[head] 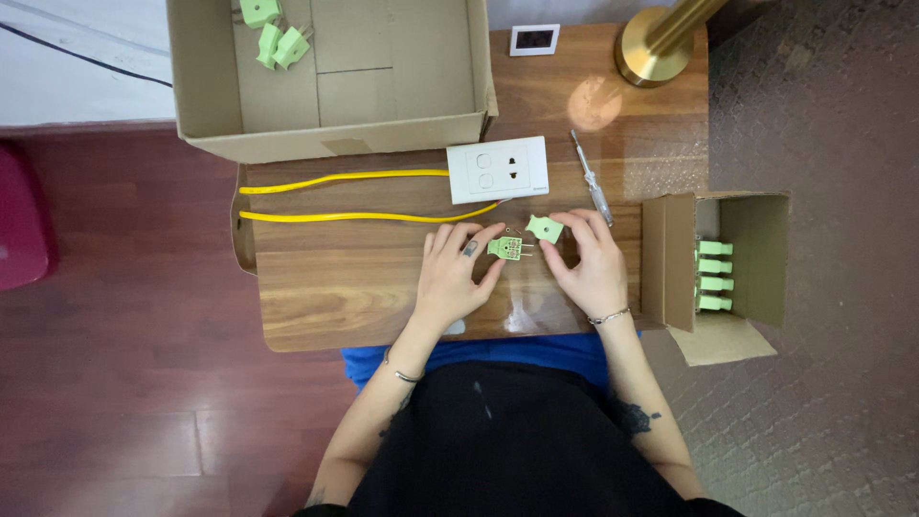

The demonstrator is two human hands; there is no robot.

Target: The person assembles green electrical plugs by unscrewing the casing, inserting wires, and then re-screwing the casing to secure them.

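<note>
Hands: both down on the wooden table point(345, 287), working close together at its middle.
Left hand: left hand point(453, 278) lies flat-ish on the wood, fingers curled loosely round the open green plug half point(505, 249), fingertips pinching its edge; metal prongs and fittings show on the piece.
Right hand: right hand point(589, 263) sits just beside it, fingertips touching the green plug cover point(545, 229), which rests on the table slightly above the other half; fingers narrow, thumb tucked near the piece.
Plug parts: the two green pieces lie apart but near each other, between the two hands.
Socket plate: white socket plate point(498, 169) sits just above the hands, with a yellow cable point(335, 196) looping out from it to the left in two strands.
Screwdriver: slim screwdriver point(592, 177) lies at a slant right of the plate, untouched.
Big box: large open cardboard box point(383, 77) at the table's far edge, a few green plugs point(273, 33) in its corner.
Small box: small cardboard box point(742, 268) on its side at the right, a row of green plugs point(713, 276) stacked inside.
Lamp: brass lamp base point(654, 48) at the far right corner.
</note>
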